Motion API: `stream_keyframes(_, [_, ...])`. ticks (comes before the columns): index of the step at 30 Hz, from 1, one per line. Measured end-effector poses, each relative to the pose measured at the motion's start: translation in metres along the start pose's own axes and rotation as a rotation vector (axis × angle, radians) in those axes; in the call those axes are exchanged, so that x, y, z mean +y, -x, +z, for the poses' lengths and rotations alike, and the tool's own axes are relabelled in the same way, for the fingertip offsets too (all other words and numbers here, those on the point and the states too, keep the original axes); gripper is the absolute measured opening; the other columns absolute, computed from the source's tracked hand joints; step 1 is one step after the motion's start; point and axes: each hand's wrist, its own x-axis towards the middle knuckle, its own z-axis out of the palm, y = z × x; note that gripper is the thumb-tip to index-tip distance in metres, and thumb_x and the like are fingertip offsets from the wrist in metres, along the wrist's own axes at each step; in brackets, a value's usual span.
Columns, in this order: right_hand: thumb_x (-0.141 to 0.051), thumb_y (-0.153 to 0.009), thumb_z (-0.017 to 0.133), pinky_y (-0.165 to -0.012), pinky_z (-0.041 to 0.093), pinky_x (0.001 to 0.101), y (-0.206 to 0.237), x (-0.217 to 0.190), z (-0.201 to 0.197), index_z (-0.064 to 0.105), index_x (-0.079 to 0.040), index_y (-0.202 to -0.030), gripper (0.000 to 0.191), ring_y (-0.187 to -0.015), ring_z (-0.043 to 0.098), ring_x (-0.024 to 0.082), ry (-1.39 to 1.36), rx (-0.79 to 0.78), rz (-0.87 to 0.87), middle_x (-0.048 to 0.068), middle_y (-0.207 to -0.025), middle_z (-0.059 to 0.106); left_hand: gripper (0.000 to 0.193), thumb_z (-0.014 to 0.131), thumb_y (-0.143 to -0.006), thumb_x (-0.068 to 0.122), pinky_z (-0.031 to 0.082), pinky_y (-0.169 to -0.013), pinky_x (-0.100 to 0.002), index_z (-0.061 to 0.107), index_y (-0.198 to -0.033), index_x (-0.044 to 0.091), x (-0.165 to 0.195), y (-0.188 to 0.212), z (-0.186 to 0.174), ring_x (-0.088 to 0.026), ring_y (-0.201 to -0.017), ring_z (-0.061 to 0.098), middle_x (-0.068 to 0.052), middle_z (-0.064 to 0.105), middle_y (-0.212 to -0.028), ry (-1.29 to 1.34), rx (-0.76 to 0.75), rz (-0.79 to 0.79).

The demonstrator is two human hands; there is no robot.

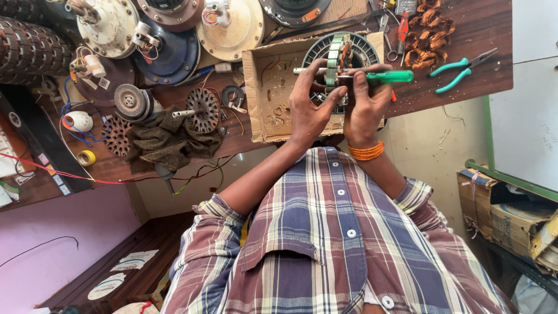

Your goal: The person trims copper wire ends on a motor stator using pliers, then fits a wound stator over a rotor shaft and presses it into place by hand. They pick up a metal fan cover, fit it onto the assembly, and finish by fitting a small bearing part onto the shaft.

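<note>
1. holding a fan stator (340, 55) upright on edge over a shallow cardboard tray (256, 87) on the wooden tabletop (482, 35); winding slots face the person.
2. left hand (308, 110): grip closed around the stator's lower rim, fingers wrapped over the near face, steadying it.
3. right hand (366, 107): grip closed on a green-handled screwdriver (383, 76), shaft lying level across the stator towards the left.
4. to do it well, i'd say: keep the shaft flat to the slot, lever gently, don't nick the laminations; left hand should brace hard so the core can't roll.
5. nearby: teal-handled pliers (462, 71) just right of the tray, pile of stripped copper coils (430, 35) behind, dark rag (168, 139) and loose rotor parts well left.
</note>
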Motion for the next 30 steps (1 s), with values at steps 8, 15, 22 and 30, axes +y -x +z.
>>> stream_keyframes(8, [-0.001,-0.107,0.069,-0.094,0.056,0.0312,0.000,-0.002,0.003,0.051,-0.005,-0.117,0.021,-0.102,0.069,0.018,0.211,-0.023,-0.134,0.011,-0.106,0.069,0.067,0.085,-0.086,0.020,0.061,-0.082,-0.033,0.055,-0.144,0.008,-0.006,0.000,-0.002,-0.017,-0.094,0.072,-0.010,0.071,-0.119,-0.033,-0.020,-0.002])
stream_keyframes(15, [-0.005,-0.101,0.070,-0.092,0.060,0.0357,-0.006,-0.001,-0.010,0.052,-0.004,-0.123,0.028,-0.100,0.070,0.021,-0.228,0.082,0.014,0.010,-0.106,0.069,0.067,0.087,-0.086,0.023,0.063,-0.080,-0.032,0.056,-0.145,0.010,-0.004,-0.006,-0.013,-0.017,-0.109,0.072,-0.010,0.067,-0.135,0.141,-0.103,-0.081])
stream_keyframes(22, [-0.003,-0.107,0.067,-0.096,0.060,0.0350,0.002,-0.004,-0.002,0.049,-0.004,-0.124,0.024,-0.103,0.070,0.021,0.160,-0.017,-0.173,0.014,-0.110,0.071,0.072,0.081,-0.088,0.013,0.062,-0.093,-0.034,0.049,-0.153,0.012,0.009,-0.001,0.000,-0.018,-0.109,0.073,-0.011,0.069,-0.132,0.063,-0.036,0.051])
stream_keyframes(30, [-0.003,-0.106,0.065,-0.089,0.061,0.0345,-0.003,-0.012,-0.012,0.046,-0.004,-0.120,0.023,-0.102,0.072,0.023,0.091,-0.072,-0.107,0.015,-0.109,0.070,0.071,0.078,-0.086,0.012,0.061,-0.086,-0.033,0.050,-0.152,0.013,0.001,-0.003,0.004,-0.019,-0.095,0.074,-0.013,0.073,-0.119,-0.081,-0.060,0.033])
